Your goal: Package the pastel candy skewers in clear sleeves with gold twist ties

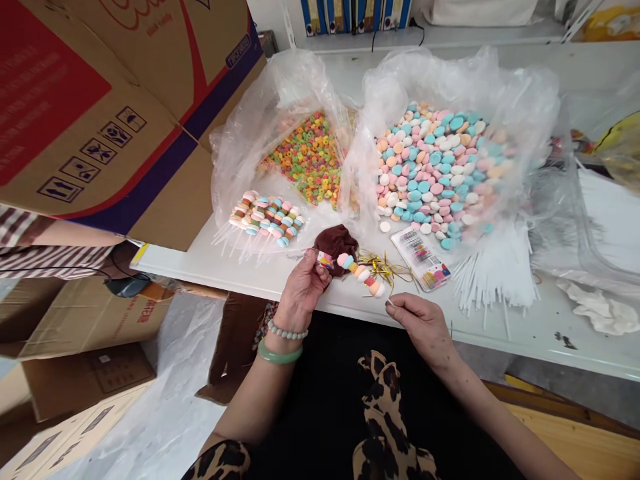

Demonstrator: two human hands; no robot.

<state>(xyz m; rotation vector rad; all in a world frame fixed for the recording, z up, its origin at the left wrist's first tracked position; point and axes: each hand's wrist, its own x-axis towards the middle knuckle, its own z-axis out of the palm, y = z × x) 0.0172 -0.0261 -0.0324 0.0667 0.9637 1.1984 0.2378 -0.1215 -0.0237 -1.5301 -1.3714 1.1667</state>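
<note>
My left hand [306, 283] is closed on the end of a candy skewer [361, 272], with colourful printed wrapper at its fingertips. Pastel candies and coloured rings line the skewer, which slants down to the right. Just beyond its far end, my right hand [423, 323] pinches something small and thin that I cannot make out. Behind the skewer lie a dark brown cloth [336, 239] and loose gold twist ties [383, 267]. A stack of printed clear bags [423, 259] is above my right hand. Several finished-looking candy skewers [267, 217] lie at the left.
Open plastic bags hold coloured candy rings [315, 157] and pastel candies [435, 167]. White sticks [495, 280] and crumpled tissue [600, 307] lie on the right of the white table [540, 343]. A large cardboard box [165, 180] stands at the left, beside another person's striped sleeve [30, 230].
</note>
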